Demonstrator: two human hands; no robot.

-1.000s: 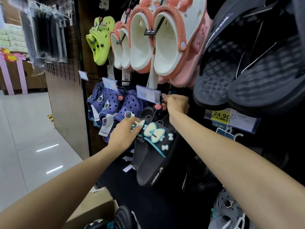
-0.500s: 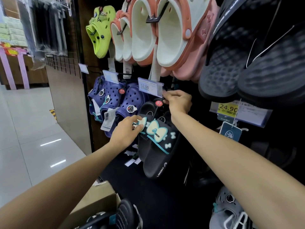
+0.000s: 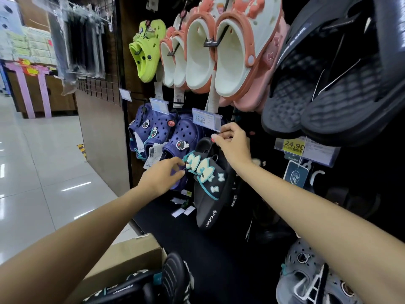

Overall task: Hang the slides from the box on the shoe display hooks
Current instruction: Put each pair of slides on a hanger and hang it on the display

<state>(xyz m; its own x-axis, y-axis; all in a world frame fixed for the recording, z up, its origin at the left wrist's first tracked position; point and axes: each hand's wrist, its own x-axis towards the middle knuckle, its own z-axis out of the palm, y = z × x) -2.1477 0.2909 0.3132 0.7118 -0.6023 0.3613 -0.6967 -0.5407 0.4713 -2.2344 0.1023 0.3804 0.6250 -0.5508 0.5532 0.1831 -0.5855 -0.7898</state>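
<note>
A pair of black slides (image 3: 211,194) with cream bows and teal trim hangs on the dark display wall, below a 12.00 price tag (image 3: 205,119). My left hand (image 3: 161,178) pinches the bow strap at the slides' left side. My right hand (image 3: 233,143) is closed at the top of the pair, by the hook under the price tag; the hook itself is hidden. At the bottom, a cardboard box (image 3: 125,255) holds more black slides (image 3: 153,284).
Purple clogs (image 3: 175,139) hang just left of the slides. Green (image 3: 148,49), white-and-coral (image 3: 210,53) and large black slides (image 3: 328,88) hang above. Grey clogs (image 3: 311,275) sit lower right. A grid panel (image 3: 98,69) and tiled aisle floor (image 3: 39,167) lie left.
The view shifted a little. My right hand has drawn slightly back from under the price tag, and my left hand stays pinched on the bow strap.
</note>
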